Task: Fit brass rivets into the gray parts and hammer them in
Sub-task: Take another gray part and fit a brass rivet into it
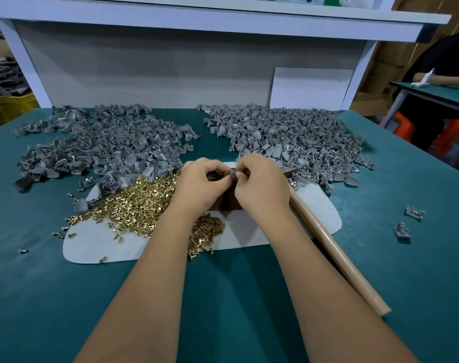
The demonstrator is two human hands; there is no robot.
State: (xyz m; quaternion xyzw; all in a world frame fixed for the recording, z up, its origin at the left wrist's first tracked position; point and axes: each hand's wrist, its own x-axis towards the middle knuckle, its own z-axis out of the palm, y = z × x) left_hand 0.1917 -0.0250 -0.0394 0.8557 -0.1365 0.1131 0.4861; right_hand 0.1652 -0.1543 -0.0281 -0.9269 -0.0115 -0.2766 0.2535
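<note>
Overhead, white shelf (pixel 223 20); green tabletop (pixel 53 297)

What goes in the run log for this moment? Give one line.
step: fitting rivet | left hand: pinches small gray part | right hand: pinches at same part | hammer: lying on table, untouched | brass rivets: loose pile

Two broad heaps of gray parts lie on the green surface: one (pixel 102 145) at the left rear, the other (pixel 296 142) at the right rear, each a jumble of small curved shells with tube-like sockets. Brass rivets (pixel 139 203), short and shiny, lie piled on a pale mat in front of the left heap, with strays scattered off its edge. Two more gray parts (pixel 409 221) lie apart at the far right.
</note>
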